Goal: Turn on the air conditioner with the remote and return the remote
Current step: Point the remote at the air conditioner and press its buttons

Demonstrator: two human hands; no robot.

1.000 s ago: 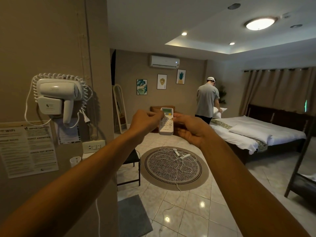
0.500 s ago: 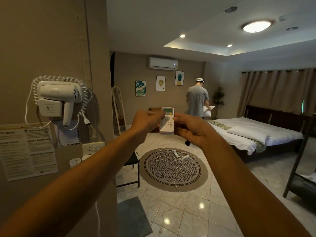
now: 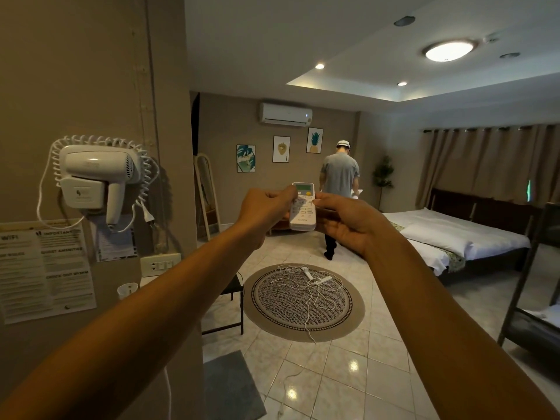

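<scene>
I hold a white remote (image 3: pixel 303 212) upright at arm's length, its small screen at the top and an orange button below it. My left hand (image 3: pixel 266 212) grips its left edge, with the thumb on the upper buttons. My right hand (image 3: pixel 348 221) grips its right edge. The white air conditioner (image 3: pixel 285 114) hangs high on the far wall, above and beyond the remote, and a small light shows at its right end.
A person in a grey shirt (image 3: pixel 340 177) walks on the far side of the room. A round rug (image 3: pixel 303 301) with tangled white cables lies on the tiled floor. A bed (image 3: pixel 460 234) stands right, a bunk frame (image 3: pixel 527 286) far right, and a wall-mounted hair dryer (image 3: pixel 97 177) left.
The person in grey has walked from the bedside to behind the remote. A small light now shows on the air conditioner. My hands keep their hold on the remote.
</scene>
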